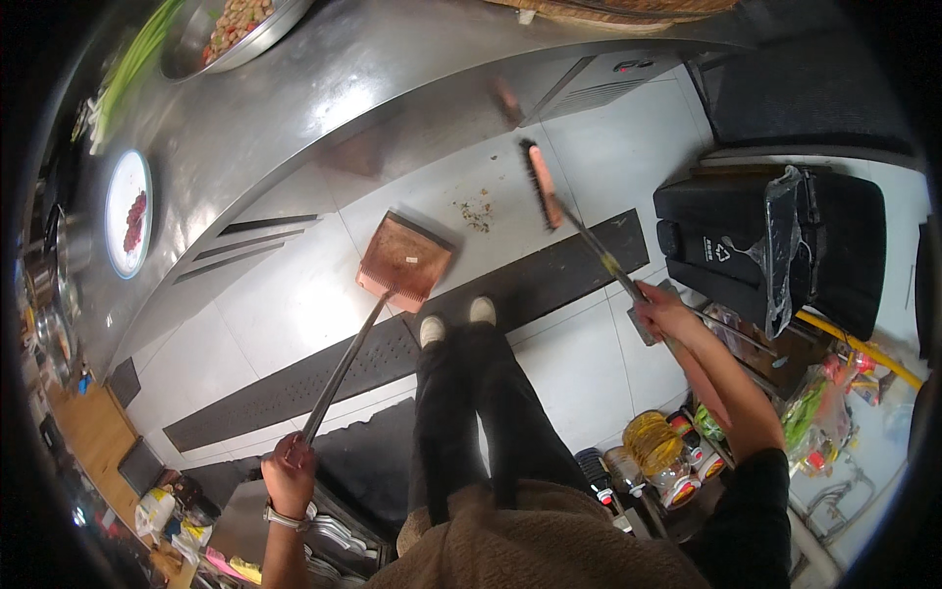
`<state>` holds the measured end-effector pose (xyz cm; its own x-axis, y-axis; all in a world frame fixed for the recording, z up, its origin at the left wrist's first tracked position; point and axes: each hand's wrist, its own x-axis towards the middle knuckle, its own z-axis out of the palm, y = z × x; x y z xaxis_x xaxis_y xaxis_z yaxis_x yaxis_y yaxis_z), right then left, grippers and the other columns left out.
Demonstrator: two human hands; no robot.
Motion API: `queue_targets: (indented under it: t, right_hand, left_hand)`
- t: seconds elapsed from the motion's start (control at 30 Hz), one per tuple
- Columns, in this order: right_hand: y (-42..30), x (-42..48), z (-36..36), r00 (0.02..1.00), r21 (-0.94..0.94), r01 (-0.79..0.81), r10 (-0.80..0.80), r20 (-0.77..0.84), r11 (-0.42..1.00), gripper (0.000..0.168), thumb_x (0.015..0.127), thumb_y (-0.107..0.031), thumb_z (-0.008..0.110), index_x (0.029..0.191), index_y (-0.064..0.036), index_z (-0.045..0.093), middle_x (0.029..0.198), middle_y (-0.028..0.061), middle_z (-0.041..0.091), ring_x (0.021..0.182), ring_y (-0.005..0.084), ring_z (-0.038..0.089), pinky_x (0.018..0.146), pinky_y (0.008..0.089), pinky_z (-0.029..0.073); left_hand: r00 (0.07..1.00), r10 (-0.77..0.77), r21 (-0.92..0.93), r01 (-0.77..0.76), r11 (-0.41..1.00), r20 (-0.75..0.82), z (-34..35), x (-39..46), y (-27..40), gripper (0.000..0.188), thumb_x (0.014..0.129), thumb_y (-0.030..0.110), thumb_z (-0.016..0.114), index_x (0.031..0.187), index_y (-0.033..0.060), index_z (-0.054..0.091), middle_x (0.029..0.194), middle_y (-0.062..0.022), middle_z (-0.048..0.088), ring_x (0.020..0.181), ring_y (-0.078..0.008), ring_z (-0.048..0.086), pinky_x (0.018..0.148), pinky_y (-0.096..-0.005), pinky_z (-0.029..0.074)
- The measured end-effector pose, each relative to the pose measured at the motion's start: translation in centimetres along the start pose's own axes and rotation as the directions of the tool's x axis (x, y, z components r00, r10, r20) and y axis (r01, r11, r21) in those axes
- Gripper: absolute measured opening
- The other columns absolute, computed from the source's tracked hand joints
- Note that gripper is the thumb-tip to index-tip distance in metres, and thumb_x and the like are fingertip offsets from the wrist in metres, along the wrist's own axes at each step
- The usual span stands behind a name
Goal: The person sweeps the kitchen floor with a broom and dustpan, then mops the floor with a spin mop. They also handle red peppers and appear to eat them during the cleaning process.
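My left hand [289, 471] grips the upper end of a long dustpan handle. The handle runs down to a reddish-pink plastic dustpan [407, 258], which rests on the pale tiled floor before my feet with a small white scrap inside. My right hand [666, 315] is closed around the handle of a broom [542, 184], whose pink head with dark bristles is over the floor beyond the dark mat, slightly blurred. Between dustpan and broom lies a scatter of small brownish debris [475, 212], with a few bits nearer the counter.
A stainless steel counter [294, 96] curves across the far side, bearing a metal bowl [257, 44], green onions [129, 73] and a plate [118, 221]. A black wheeled bin [714, 235] stands at right. Oil bottles [655, 449] sit at lower right. A dark mat [559, 258] crosses the floor.
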<state>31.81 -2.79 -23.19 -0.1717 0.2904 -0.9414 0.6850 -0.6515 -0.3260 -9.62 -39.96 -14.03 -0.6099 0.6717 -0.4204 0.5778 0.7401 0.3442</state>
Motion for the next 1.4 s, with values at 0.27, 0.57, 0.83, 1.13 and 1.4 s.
queue_targets:
  t: [0.27, 0.57, 0.83, 1.13, 1.4]
  right_hand:
    - [0.2, 15.5, 3.0, 0.909, -0.691, 0.153, -0.374, -0.182, 0.706, 0.046, 0.066, -0.007, 0.045, 0.11, 0.002, 0.039, 0.076, 0.0224, 0.054, 0.07, 0.03, 0.056, 0.061, 0.039, 0.045]
    - [1.4, 8.5, 7.5, 0.947, -0.811, 0.231, -0.317, 0.059, 0.538, 0.052, 0.067, -0.005, 0.044, 0.117, 0.002, 0.03, 0.098, 0.0239, 0.049, 0.08, 0.0364, 0.052, 0.072, 0.0405, 0.042]
    - [-2.1, 14.1, 8.2, 0.871, -0.95, 0.257, -0.468, 0.148, 0.177, 0.059, 0.072, -0.011, 0.046, 0.125, -0.014, 0.02, 0.08, 0.0184, 0.054, 0.072, 0.032, 0.054, 0.062, 0.0396, 0.043]
    - [-4.9, 14.2, 6.2, 0.897, -0.969, 0.189, -0.374, 0.236, -0.16, 0.041, 0.074, -0.009, 0.045, 0.114, -0.008, 0.036, 0.074, 0.013, 0.055, 0.069, 0.0276, 0.055, 0.059, 0.0358, 0.045]
    - [2.2, 4.7, 0.8, 0.972, -0.983, 0.006, -0.232, -0.037, 0.184, 0.057, 0.072, -0.012, 0.05, 0.123, -0.016, 0.025, 0.072, 0.0186, 0.054, 0.07, 0.0323, 0.054, 0.06, 0.0403, 0.043]
  left_hand:
    - [0.974, 0.198, 0.124, -0.211, 0.97, 0.108, 0.3, 2.9, 2.1, 0.014, 0.068, 0.006, 0.052, 0.079, -0.0017, 0.056, 0.062, -0.0168, 0.055, 0.054, -0.0264, 0.056, 0.047, -0.0282, 0.042]
    - [0.999, 0.038, 0.05, -0.038, 0.998, 0.007, 1.7, 2.6, 2.1, 0.013, 0.069, 0.01, 0.051, 0.074, -0.0003, 0.057, 0.057, -0.0172, 0.053, 0.05, -0.0276, 0.055, 0.044, -0.0305, 0.041]
    - [0.997, 0.054, 0.126, -0.06, 0.99, 0.049, 3.4, 2.1, 0.1, 0.015, 0.069, 0.012, 0.05, 0.076, 0.0015, 0.058, 0.058, -0.0156, 0.055, 0.052, -0.0291, 0.055, 0.049, -0.0331, 0.044]
    - [1.0, -0.003, 0.048, 0.002, 0.999, 0.016, 1.9, 1.6, 1.4, 0.015, 0.068, 0.01, 0.054, 0.078, 0.0004, 0.058, 0.061, -0.0165, 0.056, 0.057, -0.0276, 0.057, 0.051, -0.0297, 0.045]
    - [0.991, 0.12, 0.106, -0.125, 0.986, 0.052, 1.4, 4.0, 4.8, 0.013, 0.067, 0.01, 0.051, 0.075, 0.003, 0.058, 0.055, -0.0136, 0.053, 0.051, -0.0292, 0.053, 0.047, -0.0328, 0.043]
